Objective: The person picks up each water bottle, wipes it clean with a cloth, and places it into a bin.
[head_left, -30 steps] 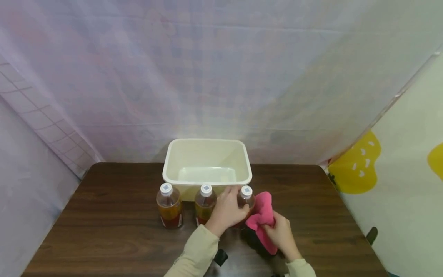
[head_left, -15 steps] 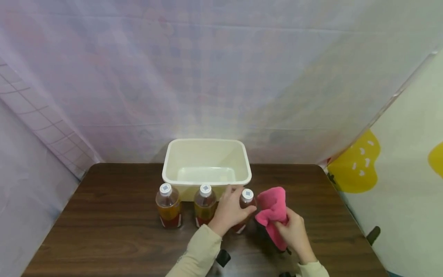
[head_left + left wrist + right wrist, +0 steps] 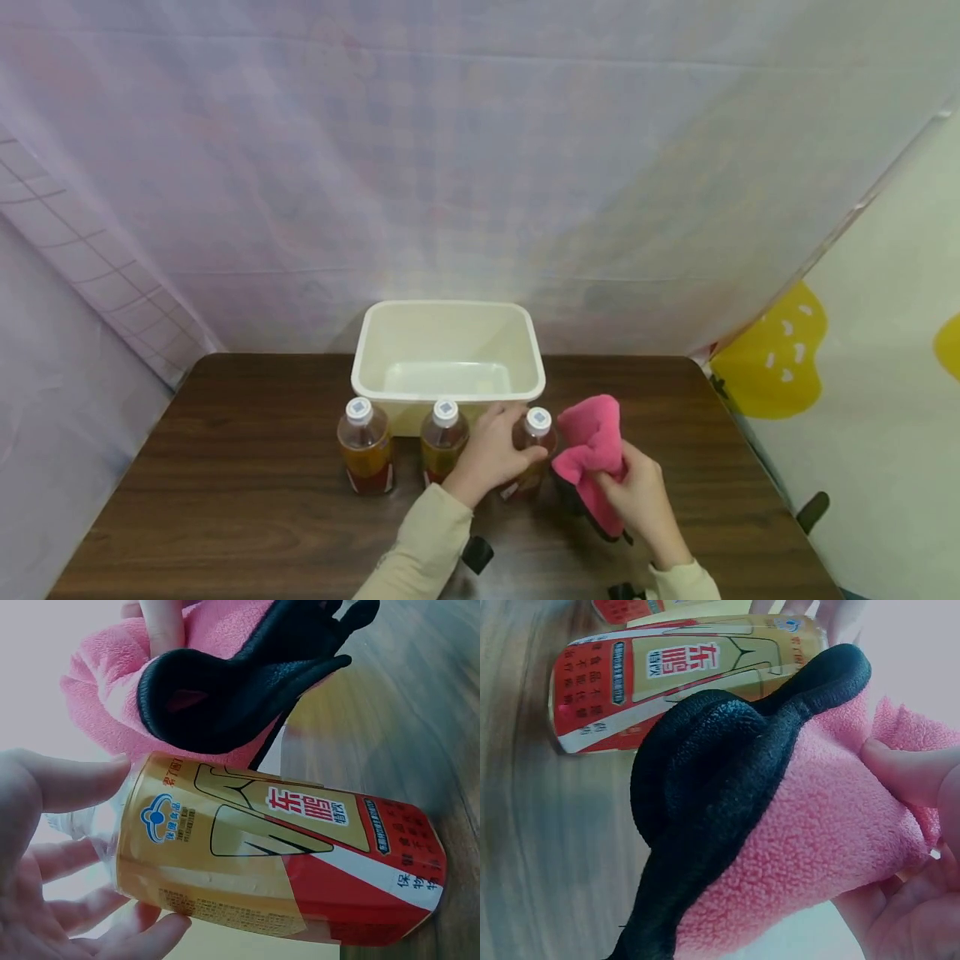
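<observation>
My left hand [image 3: 491, 450] grips the rightmost bottle [image 3: 247, 847] around its upper part, thumb on the near side. That bottle has a white cap and a gold-and-red label, and it stands on the table. My right hand [image 3: 637, 492] pinches a bunched pink cloth [image 3: 592, 450] with a black edge, just right of the bottle. In the right wrist view the fluffy pink side [image 3: 802, 840] hangs from my thumb and fingers, and its black border partly covers the bottle behind.
Two similar bottles stand to the left, one at the far left [image 3: 366, 454] and a middle one [image 3: 444, 442] beside my left hand. A white basin [image 3: 450, 396] stands behind them on the dark wooden table [image 3: 247, 483]. A pale curtain [image 3: 450, 167] hangs behind.
My right hand has moved right with the pink cloth, away from the bottle. The held bottle tilted briefly and shifted slightly; my left hand has stayed on it.
</observation>
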